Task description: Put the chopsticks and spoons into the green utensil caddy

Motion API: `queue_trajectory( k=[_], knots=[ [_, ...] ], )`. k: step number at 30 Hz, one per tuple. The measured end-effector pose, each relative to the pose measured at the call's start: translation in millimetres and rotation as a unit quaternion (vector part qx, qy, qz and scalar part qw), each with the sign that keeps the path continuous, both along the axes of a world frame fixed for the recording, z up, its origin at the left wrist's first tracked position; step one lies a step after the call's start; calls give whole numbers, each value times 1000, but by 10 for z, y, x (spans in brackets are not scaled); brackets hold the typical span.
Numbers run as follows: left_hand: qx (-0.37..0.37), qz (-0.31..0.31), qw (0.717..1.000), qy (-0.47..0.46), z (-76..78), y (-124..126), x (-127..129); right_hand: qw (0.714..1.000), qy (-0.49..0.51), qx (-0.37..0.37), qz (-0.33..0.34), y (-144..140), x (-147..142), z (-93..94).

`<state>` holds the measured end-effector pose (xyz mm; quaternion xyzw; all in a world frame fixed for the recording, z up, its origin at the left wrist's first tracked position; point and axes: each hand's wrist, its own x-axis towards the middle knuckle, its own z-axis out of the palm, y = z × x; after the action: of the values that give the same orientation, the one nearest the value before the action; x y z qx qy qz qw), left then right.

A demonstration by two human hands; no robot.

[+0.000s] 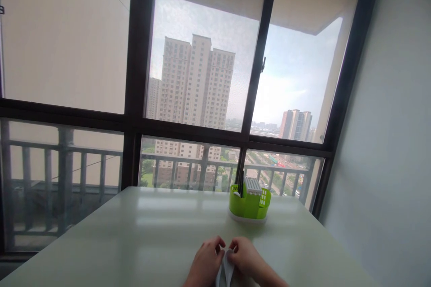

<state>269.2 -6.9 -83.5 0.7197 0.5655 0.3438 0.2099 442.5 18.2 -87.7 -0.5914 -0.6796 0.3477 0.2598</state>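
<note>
At the near edge of the view, my left hand [206, 261] and my right hand [246, 256] are close together just above the table. Pinched in the fingers of my right hand is a white spoon [229, 269], its rounded end up between the hands. My left hand is closed around a second white piece [218, 276], which looks like another spoon; its upper part is hidden by the fingers. The lower ends of both run out of the frame.
A bright green utensil caddy [249, 207] on a white base stands farther back on the pale glossy table [161, 233]. It holds dark chopsticks [241, 184] and a white slatted piece [252, 184]. Dark-framed windows [191, 128] rise behind the table; a pale wall [387, 143] is to the right.
</note>
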Motion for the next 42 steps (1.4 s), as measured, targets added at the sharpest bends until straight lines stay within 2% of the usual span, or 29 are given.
queue_trajectory(
  k=[2, 3, 4, 6, 8, 10, 11, 13, 15, 19, 21, 25, 29, 42],
  knots=[
    [7, 3, 1000, -12, 1, 8, -7, 999, 44, -30, 6, 23, 122, 167],
    [11, 9, 1000, -20, 2, 12, -10, 997, 64, -35, 11, 36, 206, 317],
    [15, 15, 999, -29, 5, 17, -11, 997, 76, -28, 12, 51, 299, 511],
    [21, 28, 998, -51, 19, 27, -10, 996, 89, 32, 3, 95, 490, 1000],
    [28, 40, 996, -75, 41, 36, -6, 984, 87, 148, -39, 162, 645, 1532],
    [37, 52, 993, -95, 64, 47, -3, 953, 53, 285, -88, 258, 720, 1977],
    [41, 58, 992, -103, 74, 54, -4, 926, 25, 360, -115, 318, 720, 2137],
    [50, 74, 989, -117, 87, 69, -12, 863, -47, 476, -160, 455, 648, 2311],
    [59, 96, 986, -126, 93, 84, -26, 827, -131, 519, -172, 606, 501, 2314],
    [70, 123, 982, -129, 89, 101, -45, 831, -315, 434, -149, 881, 128, 2063],
    [65, 122, 982, -126, 80, 100, -41, 835, -357, 398, -131, 984, -35, 1917],
    [62, 115, 984, -119, 56, 95, -23, 842, -384, 367, -94, 1107, -256, 1680],
    [64, 111, 985, -116, 46, 90, -9, 844, -407, 341, -74, 1123, -327, 1535],
    [57, 88, 988, -111, 72, 69, 15, 844, -415, 340, 5, 794, -185, 1531]
  ],
)
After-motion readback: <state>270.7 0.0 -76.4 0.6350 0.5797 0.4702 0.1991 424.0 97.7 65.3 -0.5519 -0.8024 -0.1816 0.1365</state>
